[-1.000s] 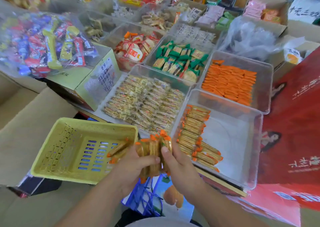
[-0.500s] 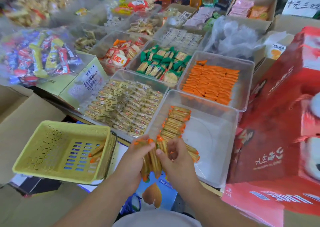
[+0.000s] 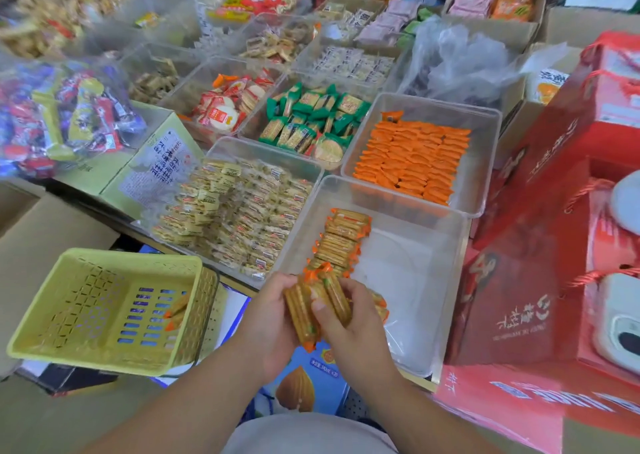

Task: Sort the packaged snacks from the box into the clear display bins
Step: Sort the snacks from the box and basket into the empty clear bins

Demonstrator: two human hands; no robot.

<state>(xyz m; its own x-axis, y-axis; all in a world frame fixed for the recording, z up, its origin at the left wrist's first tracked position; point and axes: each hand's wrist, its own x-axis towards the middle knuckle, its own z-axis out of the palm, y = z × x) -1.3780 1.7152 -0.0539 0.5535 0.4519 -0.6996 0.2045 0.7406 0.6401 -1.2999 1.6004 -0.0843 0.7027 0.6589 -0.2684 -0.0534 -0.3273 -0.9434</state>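
Note:
A bundle of orange-ended cracker packets (image 3: pixel 313 303) is held upright between both hands at the near rim of a clear bin (image 3: pixel 446 280). My left hand (image 3: pixel 268 318) grips the bundle from the left, and my right hand (image 3: pixel 349 325) grips it from the right with the thumb across the front. Inside the bin a row of the same packets (image 3: pixel 341 240) lies along its left side, while the right side shows bare white floor. A yellow-green basket (image 3: pixel 104 304) at the left holds two packets (image 3: pixel 176 313).
Clear bins behind hold pale cracker packs (image 3: pixel 242 211), orange packs (image 3: pixel 412 157) and green packs (image 3: pixel 308 121). Red gift boxes (image 3: pixel 554 245) stand close on the right. A bag of mixed candy (image 3: pixel 59 117) rests on a green carton at the left. Cardboard flaps lie below the basket.
Both hands carried the bundle rightward from beside the basket to the near rim of the clear bin, squeezing the packets closer together. The view shifted to the right.

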